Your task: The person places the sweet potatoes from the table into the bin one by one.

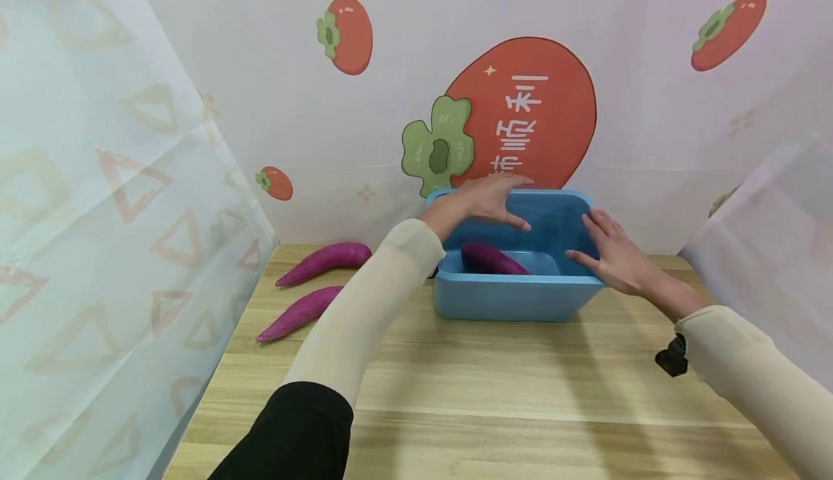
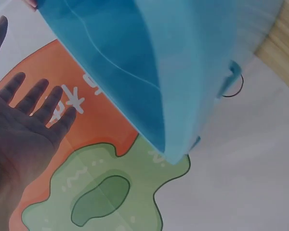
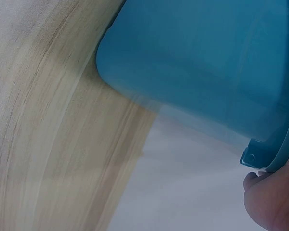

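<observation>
A light-blue plastic bin [image 1: 507,299] stands at the table's back, with one purple sweet potato [image 1: 488,258] lying inside, seen in the head view. Over the bin's left part hovers my left hand [image 1: 484,198], empty, its fingers extended and thumb apart. The left wrist view shows that hand [image 2: 31,125] palm and fingers spread beside the bin's rim [image 2: 176,149]. My right hand [image 1: 614,252] rests at the bin's right rim, fingers outstretched, thumb reaching over the edge. Seen from the right wrist, fingers [image 3: 267,197] touch the rim beside a small blue lug [image 3: 255,154].
Two more purple sweet potatoes, an upper one [image 1: 328,262] and a lower one [image 1: 302,312], lie on the wooden table [image 1: 481,393] left of the bin. A white cloth with printed persimmons [image 1: 534,115] hangs close behind. Patterned cloth [image 1: 117,198] also borders the left side.
</observation>
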`<action>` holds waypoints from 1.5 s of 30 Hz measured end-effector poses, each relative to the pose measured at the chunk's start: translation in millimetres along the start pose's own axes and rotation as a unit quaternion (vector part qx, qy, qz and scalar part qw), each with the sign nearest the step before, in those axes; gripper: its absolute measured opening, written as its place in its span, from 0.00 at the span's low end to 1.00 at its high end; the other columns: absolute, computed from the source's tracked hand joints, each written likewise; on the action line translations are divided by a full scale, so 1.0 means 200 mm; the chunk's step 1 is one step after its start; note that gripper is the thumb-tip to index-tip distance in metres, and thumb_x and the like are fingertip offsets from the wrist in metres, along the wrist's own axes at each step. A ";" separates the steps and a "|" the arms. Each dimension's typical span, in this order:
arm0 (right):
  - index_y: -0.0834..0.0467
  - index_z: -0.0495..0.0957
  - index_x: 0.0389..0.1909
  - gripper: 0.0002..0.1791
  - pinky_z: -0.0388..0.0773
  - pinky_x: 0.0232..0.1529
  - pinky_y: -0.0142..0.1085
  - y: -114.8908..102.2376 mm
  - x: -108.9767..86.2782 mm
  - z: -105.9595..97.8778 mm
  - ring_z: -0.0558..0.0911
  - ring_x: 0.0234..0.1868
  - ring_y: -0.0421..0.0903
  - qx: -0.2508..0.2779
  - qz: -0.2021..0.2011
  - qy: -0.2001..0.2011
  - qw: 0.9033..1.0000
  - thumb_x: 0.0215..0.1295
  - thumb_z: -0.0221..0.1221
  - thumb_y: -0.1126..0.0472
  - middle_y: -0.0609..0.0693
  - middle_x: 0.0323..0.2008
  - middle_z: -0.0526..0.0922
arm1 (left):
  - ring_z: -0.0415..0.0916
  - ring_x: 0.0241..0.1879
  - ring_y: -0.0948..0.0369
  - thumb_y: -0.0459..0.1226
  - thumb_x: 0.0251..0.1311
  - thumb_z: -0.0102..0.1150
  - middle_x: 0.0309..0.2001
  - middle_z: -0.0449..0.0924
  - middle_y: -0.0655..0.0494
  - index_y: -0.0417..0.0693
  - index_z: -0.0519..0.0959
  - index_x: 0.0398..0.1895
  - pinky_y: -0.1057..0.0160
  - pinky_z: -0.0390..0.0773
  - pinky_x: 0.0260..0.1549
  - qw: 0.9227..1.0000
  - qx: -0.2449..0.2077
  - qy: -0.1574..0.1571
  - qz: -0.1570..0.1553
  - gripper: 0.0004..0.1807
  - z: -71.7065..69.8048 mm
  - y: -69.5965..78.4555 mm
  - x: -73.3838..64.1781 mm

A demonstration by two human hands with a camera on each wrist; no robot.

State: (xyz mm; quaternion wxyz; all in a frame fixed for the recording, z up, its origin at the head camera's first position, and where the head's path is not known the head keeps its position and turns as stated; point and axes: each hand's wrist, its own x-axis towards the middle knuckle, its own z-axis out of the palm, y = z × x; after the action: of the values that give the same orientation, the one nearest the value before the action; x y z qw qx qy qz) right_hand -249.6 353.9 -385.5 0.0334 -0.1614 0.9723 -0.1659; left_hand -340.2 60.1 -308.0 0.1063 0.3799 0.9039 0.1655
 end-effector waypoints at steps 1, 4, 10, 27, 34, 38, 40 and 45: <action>0.70 0.40 0.83 0.53 0.47 0.72 0.78 0.00 0.00 0.00 0.37 0.82 0.74 0.000 0.000 0.000 1.000 0.78 0.51 0.37 0.71 0.83 0.36 | 0.53 0.82 0.56 0.61 0.61 0.70 0.83 0.57 0.57 0.59 0.55 0.86 0.44 0.64 0.75 1.000 0.002 0.000 0.000 0.53 0.00 -0.01 0.00; 0.71 0.41 0.83 0.53 0.47 0.72 0.78 -0.01 0.00 0.00 0.37 0.82 0.73 0.002 0.000 -0.001 1.000 0.78 0.51 0.37 0.72 0.83 0.36 | 0.53 0.82 0.56 0.61 0.63 0.69 0.83 0.57 0.56 0.57 0.56 0.85 0.46 0.63 0.76 1.000 0.008 -0.001 0.000 0.52 -0.01 -0.02 -0.01; 0.71 0.41 0.83 0.53 0.45 0.72 0.77 -0.01 0.01 -0.01 0.37 0.83 0.73 0.005 -0.003 -0.003 1.000 0.78 0.52 0.38 0.72 0.83 0.37 | 0.53 0.82 0.56 0.62 0.63 0.68 0.84 0.56 0.55 0.56 0.56 0.86 0.48 0.64 0.76 1.000 0.012 -0.002 -0.003 0.53 -0.02 -0.04 -0.03; 0.70 0.41 0.83 0.53 0.47 0.72 0.78 0.01 0.01 -0.01 0.37 0.83 0.73 0.000 -0.008 0.001 1.000 0.78 0.52 0.38 0.71 0.83 0.37 | 0.53 0.82 0.55 0.66 0.62 0.64 0.83 0.58 0.56 0.58 0.53 0.87 0.45 0.61 0.77 1.000 0.017 0.002 -0.007 0.55 -0.05 -0.10 -0.11; 0.70 0.40 0.83 0.53 0.47 0.71 0.78 0.01 0.00 0.00 0.37 0.83 0.73 0.000 -0.003 -0.001 1.000 0.78 0.51 0.37 0.71 0.83 0.36 | 0.56 0.81 0.53 0.66 0.63 0.63 0.83 0.58 0.53 0.59 0.54 0.86 0.42 0.62 0.76 1.000 0.023 0.010 -0.004 0.54 -0.03 -0.13 -0.17; 0.70 0.40 0.83 0.53 0.47 0.71 0.78 0.01 0.00 0.00 0.36 0.83 0.73 -0.001 -0.002 -0.003 1.000 0.78 0.51 0.37 0.71 0.83 0.36 | 0.56 0.81 0.53 0.66 0.63 0.63 0.83 0.58 0.53 0.60 0.54 0.86 0.42 0.62 0.76 0.999 0.030 0.014 -0.005 0.53 -0.04 -0.15 -0.19; 0.70 0.40 0.83 0.53 0.47 0.71 0.78 0.00 0.00 0.00 0.36 0.83 0.73 0.000 -0.001 -0.003 1.000 0.78 0.51 0.37 0.71 0.83 0.36 | 0.57 0.80 0.53 0.67 0.63 0.62 0.82 0.59 0.54 0.61 0.54 0.86 0.44 0.63 0.76 0.999 0.039 0.016 -0.007 0.53 -0.04 -0.15 -0.21; 0.70 0.41 0.83 0.53 0.47 0.71 0.79 0.00 -0.01 0.00 0.36 0.83 0.73 0.001 0.001 -0.003 1.000 0.78 0.51 0.37 0.71 0.83 0.36 | 0.59 0.80 0.54 0.67 0.63 0.62 0.82 0.60 0.54 0.61 0.55 0.86 0.45 0.64 0.76 0.999 0.048 0.021 -0.008 0.52 -0.06 -0.16 -0.24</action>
State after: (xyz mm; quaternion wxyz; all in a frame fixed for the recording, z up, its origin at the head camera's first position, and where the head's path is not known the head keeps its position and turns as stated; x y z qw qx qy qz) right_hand -248.4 354.0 -385.9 0.0367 -0.1610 0.9721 -0.1666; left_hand -331.9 3.0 -306.1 0.0701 0.3739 0.9157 0.1295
